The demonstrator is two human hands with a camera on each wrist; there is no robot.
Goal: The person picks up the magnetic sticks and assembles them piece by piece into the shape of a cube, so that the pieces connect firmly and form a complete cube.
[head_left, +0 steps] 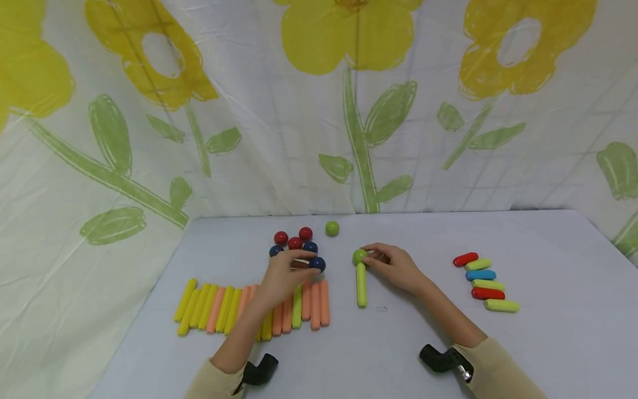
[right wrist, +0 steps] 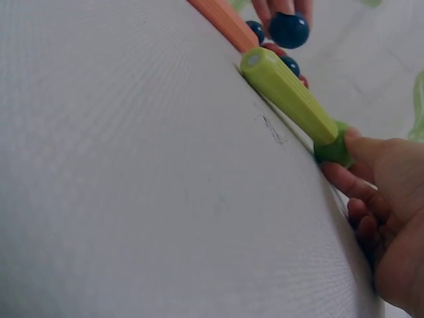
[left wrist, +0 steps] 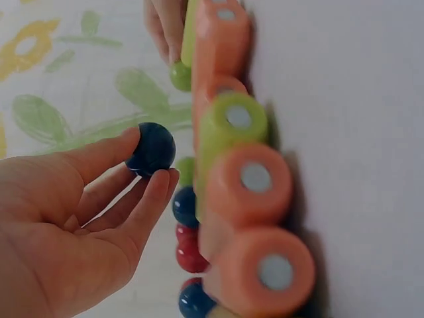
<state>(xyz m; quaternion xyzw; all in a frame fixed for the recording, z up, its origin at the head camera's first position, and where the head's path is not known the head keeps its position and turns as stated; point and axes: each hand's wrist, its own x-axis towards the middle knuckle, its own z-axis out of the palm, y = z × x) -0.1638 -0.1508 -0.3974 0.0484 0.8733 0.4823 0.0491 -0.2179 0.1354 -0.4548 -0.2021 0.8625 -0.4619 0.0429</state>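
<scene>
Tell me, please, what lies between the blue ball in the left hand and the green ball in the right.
In the head view, only bare white tabletop shows between the held blue ball and the held green ball.

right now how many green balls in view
2: one green ball held by the right hand at the far end of a green stick, a second green ball farther back, right of the red balls. The left hand may hide others.

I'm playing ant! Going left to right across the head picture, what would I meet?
Leftmost yellow stick, left hand, dark blue ball it pinches, lone green ball, pinched green ball touching a green stick, right hand, blue stick.
</scene>
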